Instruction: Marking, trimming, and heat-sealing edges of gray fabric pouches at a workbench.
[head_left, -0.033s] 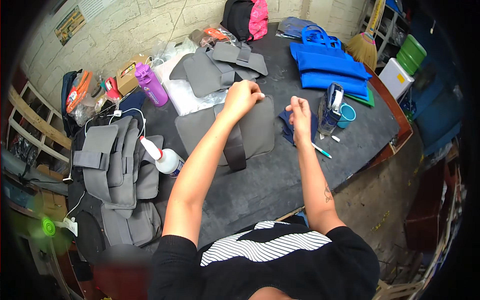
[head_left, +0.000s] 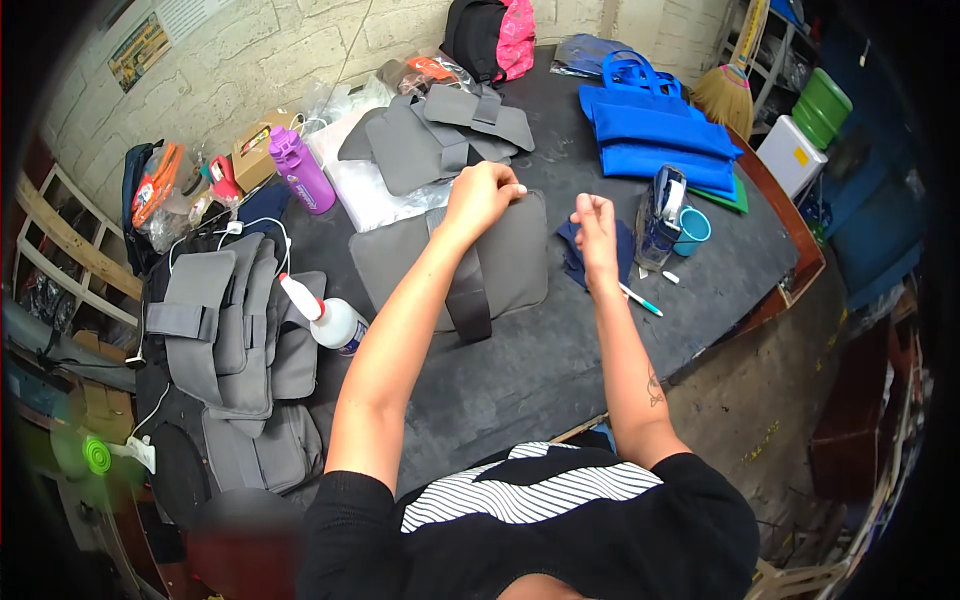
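Note:
A grey padded fabric piece (head_left: pixel 515 260) with a dark strap (head_left: pixel 468 300) across its middle lies flat on the table before me. My left hand (head_left: pixel 484 200) is over its upper part, the fingers bent and pressed together; what they pinch, if anything, is too small to see. To the right, my right hand (head_left: pixel 597 238) hovers over a folded dark blue cloth (head_left: pixel 573 262), its fingers curled closed. Nothing in that hand can be made out. Close by it are a teal-and-white pen (head_left: pixel 643 301) and a tape dispenser (head_left: pixel 660 220).
Grey padded pieces are stacked at the far middle (head_left: pixel 405 150) and left (head_left: pixel 205 320). A spray bottle (head_left: pixel 338 325) stands near my left forearm, a purple bottle (head_left: pixel 303 170) beyond. Blue bags (head_left: pixel 665 145) and a light-blue cup (head_left: pixel 693 232) are at the right.

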